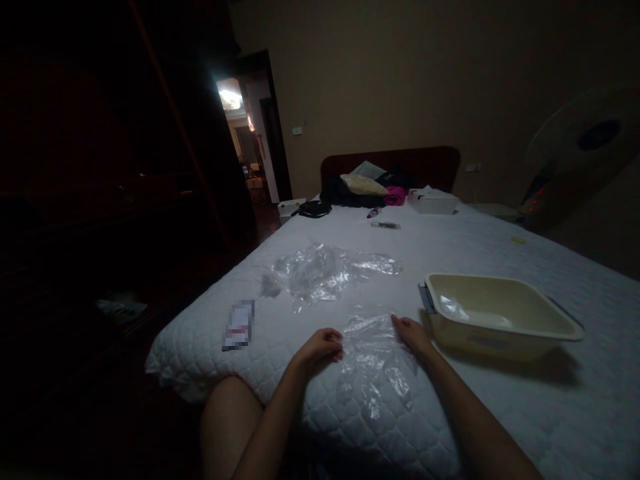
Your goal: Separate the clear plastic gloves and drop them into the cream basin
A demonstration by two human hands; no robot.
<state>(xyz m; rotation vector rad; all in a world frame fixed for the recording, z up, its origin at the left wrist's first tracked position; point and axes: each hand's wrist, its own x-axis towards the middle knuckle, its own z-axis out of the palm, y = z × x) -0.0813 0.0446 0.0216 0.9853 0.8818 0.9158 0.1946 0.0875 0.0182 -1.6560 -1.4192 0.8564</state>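
Observation:
A clear, crinkled plastic bag (373,353) lies spread over the near edge of the bed between my hands. At its left side my left hand (324,348) has curled fingers closed on the edge of the plastic. My right hand (410,331) pinches the bag's upper right corner between thumb and fingers. Farther up the bed lies a heap of the same clear plastic (325,273), apart from both hands. To the right of my right hand stands a cream plastic basin (505,333) with grey handles; no contents show in it.
A blurred-out phone-like item (239,325) lies on the white quilted bed (200,340) at left. Toward the headboard (430,160) are piled clothes (350,193), a black bag (315,209), a white box (433,201) and two small items. A fan (570,160) stands at right.

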